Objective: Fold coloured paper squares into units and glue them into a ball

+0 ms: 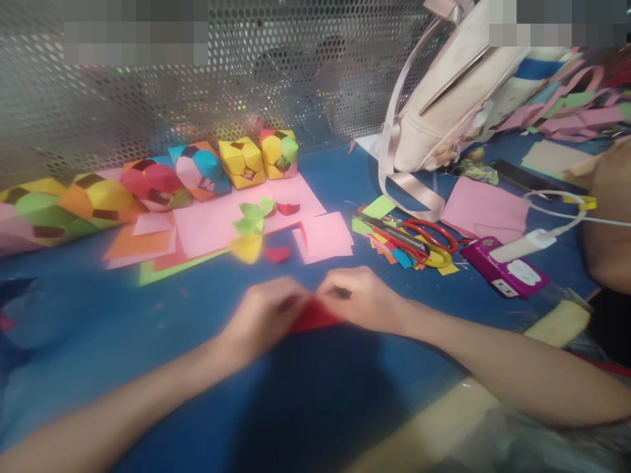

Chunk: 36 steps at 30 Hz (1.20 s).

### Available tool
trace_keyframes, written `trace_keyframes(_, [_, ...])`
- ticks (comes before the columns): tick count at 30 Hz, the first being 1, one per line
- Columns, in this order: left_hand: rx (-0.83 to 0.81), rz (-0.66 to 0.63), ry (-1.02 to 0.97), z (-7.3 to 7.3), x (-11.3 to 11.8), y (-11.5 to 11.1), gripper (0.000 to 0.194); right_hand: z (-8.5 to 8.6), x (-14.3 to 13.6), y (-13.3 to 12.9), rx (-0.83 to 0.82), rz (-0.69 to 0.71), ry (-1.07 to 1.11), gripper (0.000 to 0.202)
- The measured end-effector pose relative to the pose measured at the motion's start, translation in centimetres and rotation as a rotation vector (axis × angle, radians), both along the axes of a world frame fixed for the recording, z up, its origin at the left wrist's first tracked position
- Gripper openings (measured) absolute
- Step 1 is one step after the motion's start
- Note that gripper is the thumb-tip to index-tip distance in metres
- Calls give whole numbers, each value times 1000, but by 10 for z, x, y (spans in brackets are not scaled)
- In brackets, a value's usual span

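A piece of red paper [316, 315] is pinched between my two hands above the blue table. My left hand [269, 309] grips its left side, fingers closed and slightly blurred. On the right side my right hand [357, 299] holds it with thumb and fingers together. Just beyond my hands lie small folded pieces: a yellow one [247, 247], a red one [277, 254] and green ones [250, 220]. Square pink sheets [327, 236] rest close behind my right hand.
Folded paper balls [241, 161] line the perforated metal panel [296, 72]. Scissors [434, 243] lie on paper scraps at the right, near a purple box [505, 268] with a cable. A bag [444, 92] stands behind. Another person's arm [611, 217] is at the right edge.
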<state>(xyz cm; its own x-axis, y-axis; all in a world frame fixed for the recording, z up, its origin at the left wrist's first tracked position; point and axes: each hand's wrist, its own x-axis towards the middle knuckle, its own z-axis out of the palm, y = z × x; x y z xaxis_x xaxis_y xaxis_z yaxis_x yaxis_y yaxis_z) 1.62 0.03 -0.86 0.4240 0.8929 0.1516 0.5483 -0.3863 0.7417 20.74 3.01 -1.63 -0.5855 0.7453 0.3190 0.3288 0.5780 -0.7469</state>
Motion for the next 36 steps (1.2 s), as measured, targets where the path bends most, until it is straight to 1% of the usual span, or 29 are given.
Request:
trace_keyframes(6, [10, 11, 11, -2, -3, 1, 17, 0, 3, 1, 93, 14, -6, 18])
trace_keyframes(12, [-15, 15, -10, -6, -7, 3, 19, 0, 5, 3, 139, 29, -1, 18])
trace_keyframes(17, [-33, 53, 31, -4, -7, 5, 18, 0, 6, 5, 149, -3, -28, 17])
trace_keyframes(19, [-20, 70, 46, -2, -5, 4, 13, 0, 6, 5, 145, -12, -32, 17])
trace_keyframes(25, [48, -8, -5, -1, 0, 1, 13, -5, 1, 2, 231, 92, -8, 18])
trace_keyframes(27, [44, 6, -7, -2, 0, 0, 17, -6, 0, 1, 210, 75, 4, 14])
trace_keyframes(31, [24, 89, -18, -2, -1, 0, 15, -6, -2, 2, 113, -30, 17, 9])
trace_keyframes(33, [4, 103, -5, -2, -1, 1, 13, -6, -2, 2, 129, -24, 23, 13])
trace_keyframes(36, [-15, 95, 28, -2, 0, 1, 10, -6, -3, 2, 177, 25, 19, 16])
